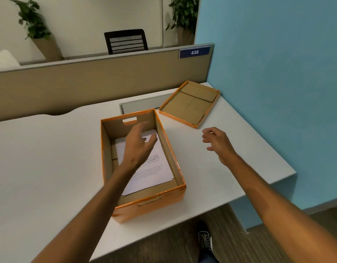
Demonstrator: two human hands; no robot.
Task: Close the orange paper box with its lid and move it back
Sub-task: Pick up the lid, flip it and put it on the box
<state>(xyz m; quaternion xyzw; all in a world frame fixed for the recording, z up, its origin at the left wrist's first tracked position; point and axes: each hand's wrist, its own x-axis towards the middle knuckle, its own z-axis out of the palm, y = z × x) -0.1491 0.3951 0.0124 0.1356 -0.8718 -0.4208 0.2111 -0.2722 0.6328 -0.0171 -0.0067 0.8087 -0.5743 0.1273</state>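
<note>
The orange box (143, 164) stood open on the bench (50, 158), papers (148, 168) inside. Its lid (190, 103) lay upturned beyond and to the right, long axis slanting away. The right hand (218, 145), fingers apart and empty, was nearer it; the left hand (139, 143) hovered spread over the box. Bare bench lay between.

head view | from above, facing forward and down | close over desk (50, 158); single view
</note>
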